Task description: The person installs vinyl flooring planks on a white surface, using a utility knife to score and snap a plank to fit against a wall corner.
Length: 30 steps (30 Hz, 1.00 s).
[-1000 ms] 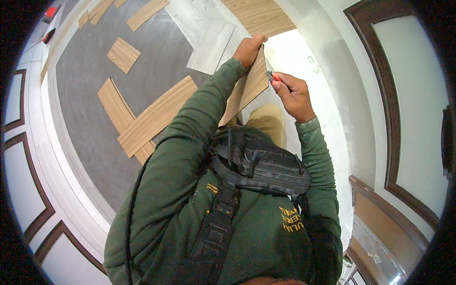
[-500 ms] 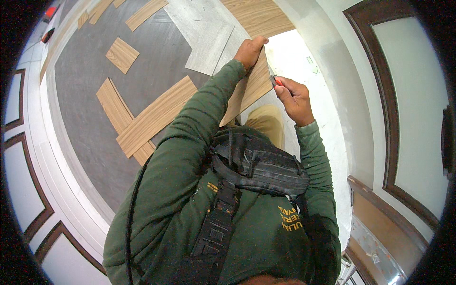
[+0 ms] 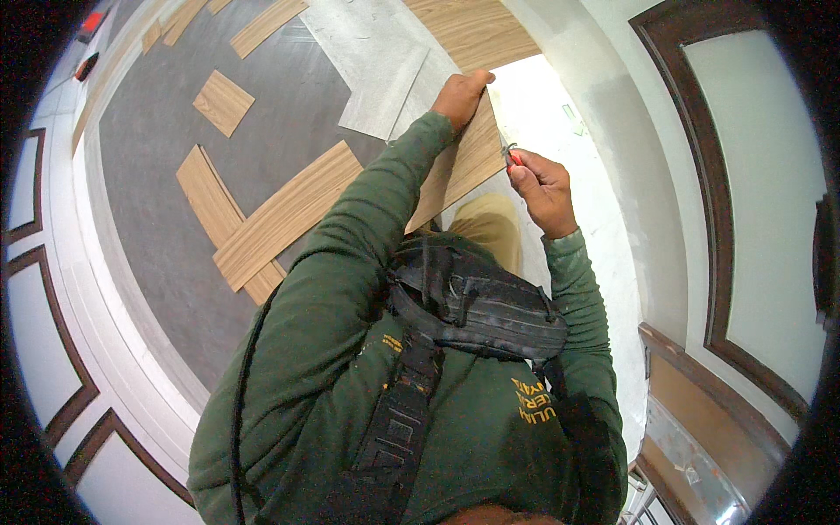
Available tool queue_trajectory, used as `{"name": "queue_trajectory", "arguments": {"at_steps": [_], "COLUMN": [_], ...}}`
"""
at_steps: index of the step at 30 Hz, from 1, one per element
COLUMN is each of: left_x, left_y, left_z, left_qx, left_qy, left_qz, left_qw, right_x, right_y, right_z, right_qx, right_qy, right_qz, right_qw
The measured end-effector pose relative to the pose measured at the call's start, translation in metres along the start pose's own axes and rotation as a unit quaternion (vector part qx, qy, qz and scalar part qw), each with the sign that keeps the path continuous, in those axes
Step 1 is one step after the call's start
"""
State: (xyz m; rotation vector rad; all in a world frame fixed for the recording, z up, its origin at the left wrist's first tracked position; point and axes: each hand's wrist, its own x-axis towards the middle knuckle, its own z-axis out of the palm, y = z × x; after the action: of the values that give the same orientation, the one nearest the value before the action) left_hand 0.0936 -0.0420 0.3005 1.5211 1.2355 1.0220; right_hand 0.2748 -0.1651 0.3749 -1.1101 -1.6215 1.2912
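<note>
red tool: grip mostly hidden | underlying plank: middle covered | wood flooring: top cut off

tilted wood-grain plank beside red tool

From here I count one left hand, one right hand, one red-handled tool, one held plank; on the grey floor, one short piece, at least two crossed planks, and three-plus far-edge pieces.

"What sort of place is this?"
"An indoor room under fit-out: loose wood-look planks on grey floor, left of the left hand; dark-framed panel right of the right hand."
</note>
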Motion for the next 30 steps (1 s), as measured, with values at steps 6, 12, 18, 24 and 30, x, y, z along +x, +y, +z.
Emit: {"name": "queue_trajectory", "arguments": {"at_steps": [6,12,18,24,30], "left_x": [0.002,0.015,0.029,0.008,0.004], "left_y": [-0.006,-0.026,-0.08,-0.036,0.028], "left_z": [-0.001,0.01,-0.102,-0.071,-0.026], "left_qx": [0.02,0.095,-0.246,0.253,0.184], "left_qy": [0.031,0.049,0.079,0.197,0.146], "left_qz": [0.035,0.045,-0.175,0.113,-0.135], "left_qw": [0.999,0.993,0.95,0.94,0.963], "right_x": [-0.001,-0.009,-0.048,-0.101,-0.183], "right_y": [-0.005,-0.003,0.008,0.167,0.278], "right_z": [-0.001,-0.008,-0.021,-0.064,-0.034], "right_qx": [-0.049,-0.023,0.032,-0.124,-0.29], "right_qy": [-0.006,0.009,0.122,0.298,0.242], "right_qz": [-0.001,0.017,0.083,0.247,0.368], "right_qw": [0.999,1.0,0.989,0.914,0.85]}}
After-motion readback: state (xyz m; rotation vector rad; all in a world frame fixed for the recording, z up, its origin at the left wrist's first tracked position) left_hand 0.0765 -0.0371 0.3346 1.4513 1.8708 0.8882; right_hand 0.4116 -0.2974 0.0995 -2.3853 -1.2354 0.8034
